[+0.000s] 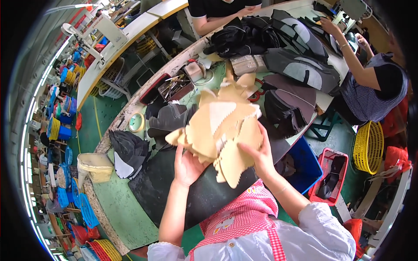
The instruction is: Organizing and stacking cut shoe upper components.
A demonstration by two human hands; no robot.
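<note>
Between my two hands is a loose stack of tan shoe-upper pieces with zigzag-cut edges and a few white faces showing. My left hand cups the stack from below at its left side, fingers mostly hidden under it. On the other side my right hand grips the stack, thumb lying over the front pieces. The pieces fan out unevenly above a black mat on the worktable. Just beyond them, more tan pieces spread toward the far side; whether these belong to the held stack is hard to tell.
Bundles of black and grey pieces cover the far right of the table. A tool tray, a tape roll and dark bundles lie leftward. A blue bin and red basket stand right. A co-worker sits at a sewing machine.
</note>
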